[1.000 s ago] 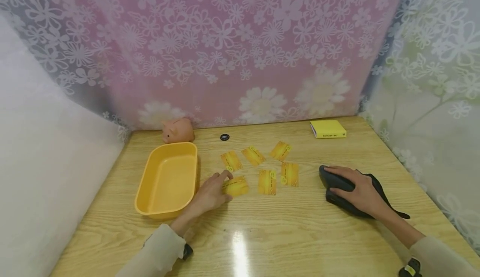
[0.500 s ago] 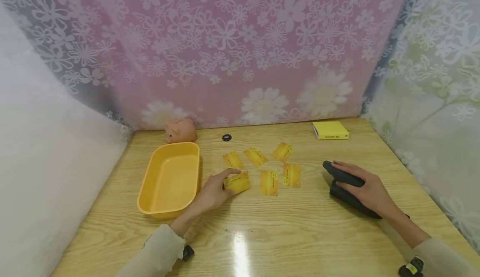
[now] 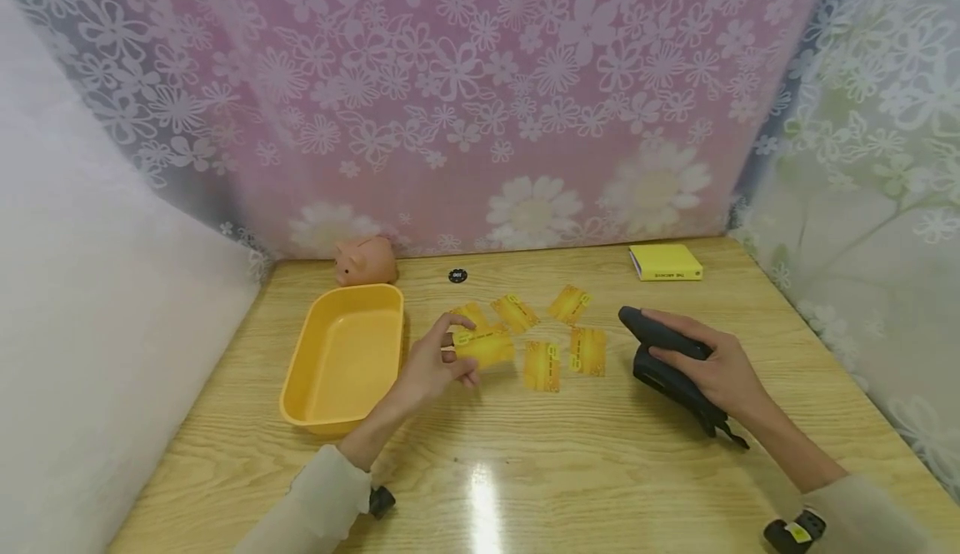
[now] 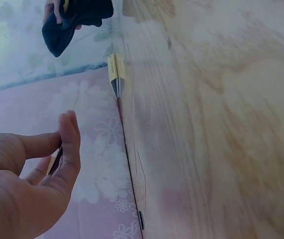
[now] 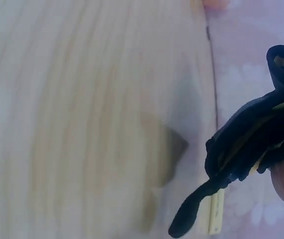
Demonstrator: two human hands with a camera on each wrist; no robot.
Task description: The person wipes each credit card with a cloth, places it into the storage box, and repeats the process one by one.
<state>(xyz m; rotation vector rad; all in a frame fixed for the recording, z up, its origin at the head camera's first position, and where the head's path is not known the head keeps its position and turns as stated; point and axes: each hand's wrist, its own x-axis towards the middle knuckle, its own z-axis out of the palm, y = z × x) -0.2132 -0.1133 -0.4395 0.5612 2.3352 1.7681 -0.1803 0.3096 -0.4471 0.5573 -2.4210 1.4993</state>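
Note:
My left hand (image 3: 426,371) pinches a yellow-orange card (image 3: 486,349) between thumb and fingers, tilted up above the table. In the left wrist view the left hand (image 4: 37,174) shows from the side, with the card nearly edge-on. Several similar cards (image 3: 542,366) lie flat to the right of it and behind it. At the right, my right hand (image 3: 726,375) grips a dark, folded, wallet-like pouch (image 3: 666,375), its flap parted and a strap hanging from its lower end. The right wrist view shows the pouch (image 5: 251,134) raised over the table, with yellowish patches inside its folds.
A yellow plastic tub (image 3: 345,362) stands left of the left forearm. Behind it sits a pink piggy bank (image 3: 367,261). A black round chip (image 3: 457,276) and a yellow book-like box (image 3: 666,262) lie along the back edge. Floral cloth hangs behind the wooden table (image 3: 570,471).
My left hand has picked its card up off the table. My right hand has lifted the pouch, moved it slightly left and tilted it, and the flap has parted.

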